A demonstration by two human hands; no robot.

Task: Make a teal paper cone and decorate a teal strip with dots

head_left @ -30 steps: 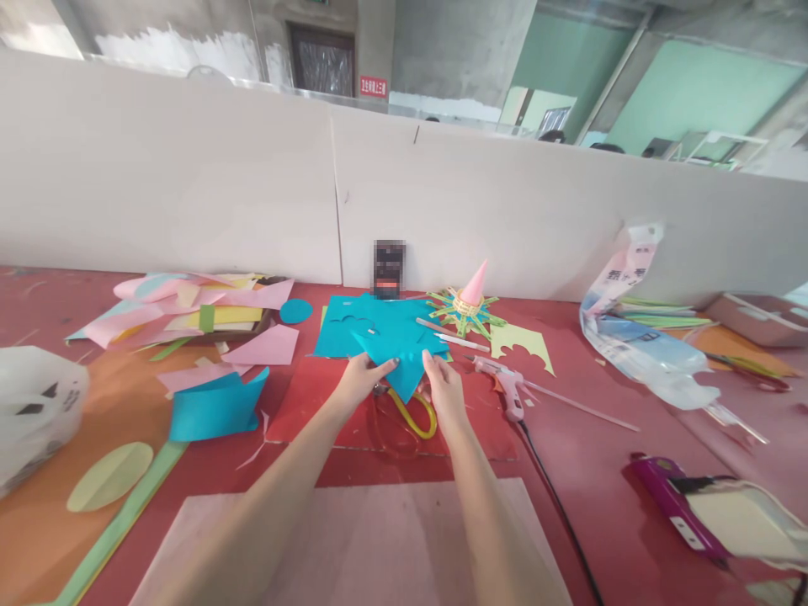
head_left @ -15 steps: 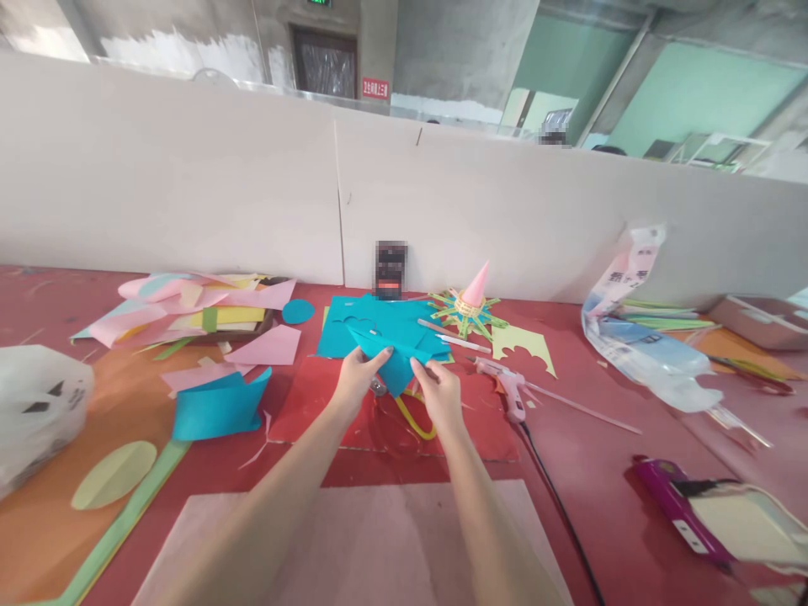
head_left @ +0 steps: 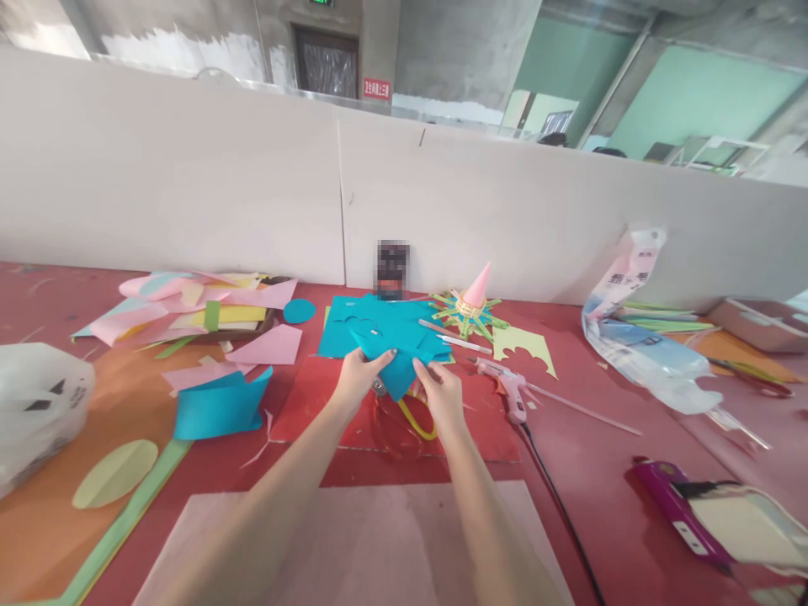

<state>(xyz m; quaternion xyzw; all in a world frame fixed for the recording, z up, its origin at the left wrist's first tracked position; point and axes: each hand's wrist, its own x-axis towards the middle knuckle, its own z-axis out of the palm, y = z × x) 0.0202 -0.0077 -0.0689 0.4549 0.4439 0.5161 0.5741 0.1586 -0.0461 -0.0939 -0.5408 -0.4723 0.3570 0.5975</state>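
Between my two hands is a pointed piece of blue paper (head_left: pixel 399 370), its tip toward me. My left hand (head_left: pixel 358 377) pinches its left side, thumb on top. On the right side, my right hand (head_left: pixel 440 389) grips the edge between thumb and fingers. Beneath it lie scissors with a yellow handle (head_left: pixel 424 421), partly hidden by the paper, on a red board (head_left: pixel 480 425). Just behind are larger blue sheets (head_left: pixel 341 324) with curved cut-outs. A white pen (head_left: pixel 465 343) rests at their right edge.
A pink glue gun (head_left: pixel 512 389) with a black cord lies to the right. Behind it stands a pink paper cone (head_left: pixel 476 288) on a woven base with green spokes. Paper scraps (head_left: pixel 208 307) pile up at left, near a curled blue strip (head_left: pixel 218 408). A purple device (head_left: pixel 682 509) sits front right.
The blue paper piece now lies flatter, its tip pointing more plainly toward me. Both hands keep hold of it and have barely shifted.
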